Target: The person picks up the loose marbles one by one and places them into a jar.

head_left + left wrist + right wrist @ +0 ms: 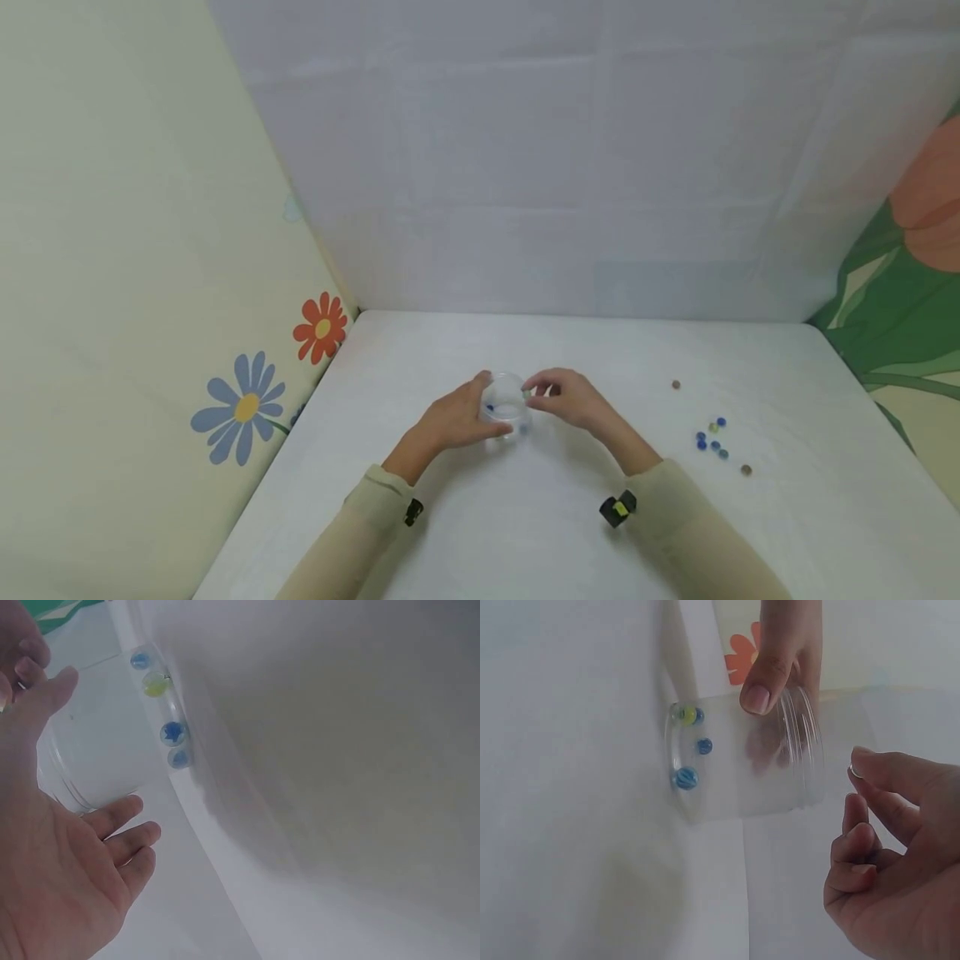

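The left hand (459,418) is covering the jar (506,402)'s left side, and the right hand (572,400), pinching a marble (527,394), is crowding the mouth from the right. Free tabletop (517,533) is offering a passage between jar and far wall (487,200), and another is lying on the near side between the sleeves (352,533). On the right, loose marbles (702,445) are dotting the way; the left wall (127,233) is bounding that side.

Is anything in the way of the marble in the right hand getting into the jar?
Nothing visible. The right hand pinches the marble close to the open mouth of the jar; the left hand grips the side, not across the opening.
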The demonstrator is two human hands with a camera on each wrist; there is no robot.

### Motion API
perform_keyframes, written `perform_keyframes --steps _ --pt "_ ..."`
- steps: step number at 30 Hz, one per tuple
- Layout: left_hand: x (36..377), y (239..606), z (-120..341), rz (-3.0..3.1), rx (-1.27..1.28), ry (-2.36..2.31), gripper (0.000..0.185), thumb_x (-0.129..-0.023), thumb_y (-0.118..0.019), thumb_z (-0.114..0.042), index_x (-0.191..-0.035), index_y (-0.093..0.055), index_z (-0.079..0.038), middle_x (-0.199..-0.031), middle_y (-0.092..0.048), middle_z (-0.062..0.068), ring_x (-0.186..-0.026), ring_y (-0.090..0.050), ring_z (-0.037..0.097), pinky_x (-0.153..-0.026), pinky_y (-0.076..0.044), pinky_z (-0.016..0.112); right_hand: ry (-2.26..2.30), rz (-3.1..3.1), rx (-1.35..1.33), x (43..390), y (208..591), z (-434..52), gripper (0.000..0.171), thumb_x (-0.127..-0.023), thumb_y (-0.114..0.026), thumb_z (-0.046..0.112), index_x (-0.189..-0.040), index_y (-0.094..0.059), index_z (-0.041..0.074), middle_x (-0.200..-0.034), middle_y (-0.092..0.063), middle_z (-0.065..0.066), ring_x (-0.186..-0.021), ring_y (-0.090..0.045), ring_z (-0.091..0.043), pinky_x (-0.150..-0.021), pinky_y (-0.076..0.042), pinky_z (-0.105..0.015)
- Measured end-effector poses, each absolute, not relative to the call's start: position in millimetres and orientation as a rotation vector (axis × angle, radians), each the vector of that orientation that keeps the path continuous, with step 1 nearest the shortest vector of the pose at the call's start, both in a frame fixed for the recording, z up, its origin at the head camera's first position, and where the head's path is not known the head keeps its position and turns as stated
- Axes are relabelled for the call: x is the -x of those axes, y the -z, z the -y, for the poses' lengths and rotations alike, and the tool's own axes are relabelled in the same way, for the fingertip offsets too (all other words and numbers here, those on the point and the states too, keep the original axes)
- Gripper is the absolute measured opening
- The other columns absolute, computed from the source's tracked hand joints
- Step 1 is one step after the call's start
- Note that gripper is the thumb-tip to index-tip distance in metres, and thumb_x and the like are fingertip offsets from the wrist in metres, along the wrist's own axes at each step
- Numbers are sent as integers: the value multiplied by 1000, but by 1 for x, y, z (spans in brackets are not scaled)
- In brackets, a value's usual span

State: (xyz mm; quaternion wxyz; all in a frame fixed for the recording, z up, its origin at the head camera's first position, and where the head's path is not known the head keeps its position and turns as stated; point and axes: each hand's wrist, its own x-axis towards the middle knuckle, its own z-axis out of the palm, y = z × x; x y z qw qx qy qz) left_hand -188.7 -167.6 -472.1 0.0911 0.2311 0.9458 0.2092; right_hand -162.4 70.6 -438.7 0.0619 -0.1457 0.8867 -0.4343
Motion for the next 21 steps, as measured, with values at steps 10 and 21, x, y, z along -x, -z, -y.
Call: perform_keyframes --steps 10,21 --pt "190 477 167 -2866 -700 -542 109 -82 -70 -69 -160 -24 -9 -144 -54 14 -116 -61 24 -87 -55 42 1253 -2727 413 170 448 -55 16 -91 -76 18 -106 -76 14 -91 -64 1 -81 -55 -16 -68 -47 -29" --pt "191 478 169 -2927 -740 -507 114 -81 -69 -71 -162 -19 -8 -162 -34 17 -142 -44 33 -104 -49 51 1195 -2772 421 170 447 -53 20 -93 -73 18 -111 -76 11 -89 -63 1 -80 -54 -15 -67 -46 -29"
